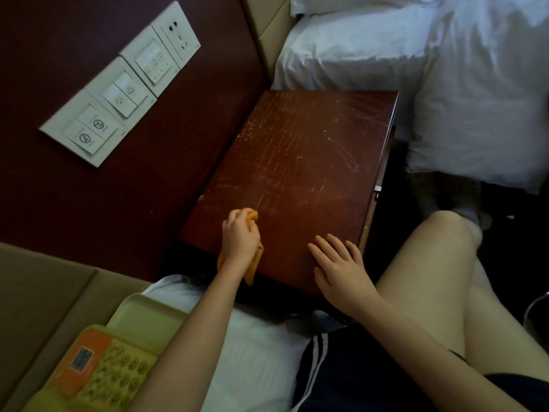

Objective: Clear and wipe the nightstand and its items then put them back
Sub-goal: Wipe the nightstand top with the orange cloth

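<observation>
Telephone (pixel 104 373) by tray (pixel 154 313); hand (pixel 240 237) grips cloth (pixel 256 263)

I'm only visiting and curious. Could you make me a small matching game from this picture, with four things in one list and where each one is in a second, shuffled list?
Things:
1. orange cloth
2. right hand
3. telephone
4. switch panel

Places:
A. on the dark red wall
B. lying flat on the nightstand top
C. off the nightstand, at the bottom left of the picture
D. gripped by the left hand

Pairs: 1-D, 2-B, 3-C, 4-A.
</observation>
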